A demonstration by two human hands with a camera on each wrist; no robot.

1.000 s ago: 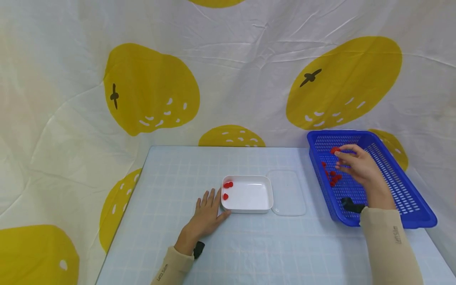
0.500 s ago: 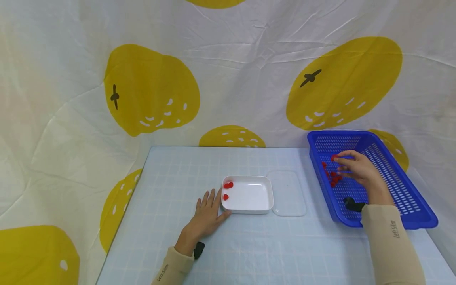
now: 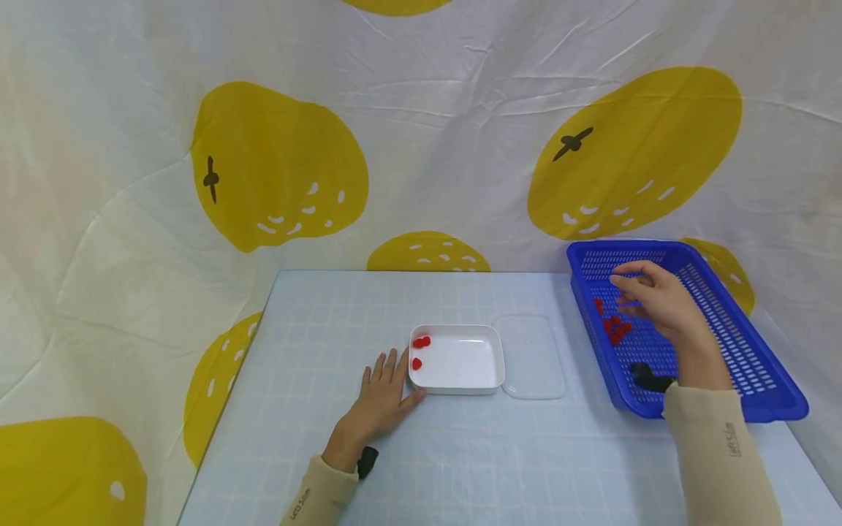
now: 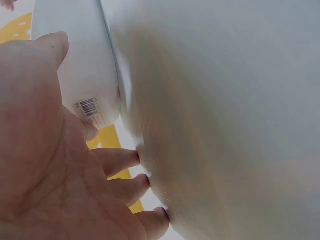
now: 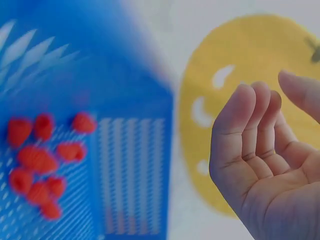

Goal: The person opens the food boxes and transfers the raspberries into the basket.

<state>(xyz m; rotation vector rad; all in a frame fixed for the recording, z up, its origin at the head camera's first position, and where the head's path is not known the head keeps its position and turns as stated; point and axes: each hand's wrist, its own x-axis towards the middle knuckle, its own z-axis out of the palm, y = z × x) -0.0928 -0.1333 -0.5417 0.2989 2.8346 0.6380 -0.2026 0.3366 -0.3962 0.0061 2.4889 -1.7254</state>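
My left hand [image 3: 380,403] lies flat on the table, fingers spread, the index finger and thumb right at the left end of a white rectangular box [image 3: 463,365]. Three red raspberries [image 3: 417,364] sit inside along that end. In the left wrist view a barcode label [image 4: 89,107] shows on the box beside the palm. Above a blue plastic basket [image 3: 658,409], my right hand [image 3: 664,303] hovers with loosely bent fingers. Nothing lies between its thumb and fingertips in the right wrist view. Several raspberries [image 5: 37,159] are gathered in the basket, below and left of that hand.
A clear lid [image 3: 531,358] lies flat against the right side of the box, between it and the basket. The table [image 3: 329,314] has a pale checked cloth. Behind it hangs a white curtain [image 3: 447,161] with large yellow fruit prints.
The right hand held a raspberry, dipped with it toward the basket floor, let it go and rose again without it. The left hand and the box have stayed in place.
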